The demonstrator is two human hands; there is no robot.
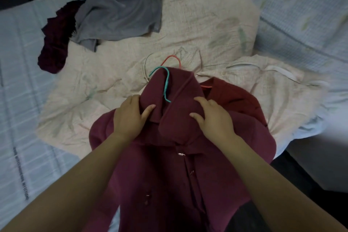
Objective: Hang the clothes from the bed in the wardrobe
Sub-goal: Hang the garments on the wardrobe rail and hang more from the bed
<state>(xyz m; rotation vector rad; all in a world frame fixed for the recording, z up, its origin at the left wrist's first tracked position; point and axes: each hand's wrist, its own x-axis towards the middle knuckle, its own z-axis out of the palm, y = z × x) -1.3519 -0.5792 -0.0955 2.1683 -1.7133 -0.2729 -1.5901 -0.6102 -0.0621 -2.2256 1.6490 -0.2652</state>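
both my arms reach forward over the bed, left hand and right hand pinching the collar of the maroon shirt around the teal hanger.

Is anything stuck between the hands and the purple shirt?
No. The left hand and right hand both rest directly on the purple shirt at its collar, beside the teal hanger.

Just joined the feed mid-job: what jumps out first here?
Both hands, left hand and right hand, press on the collar of a maroon shirt at centre, a teal hanger poking from its neck. Behind, a grey garment lies crumpled on the bed, upper left.
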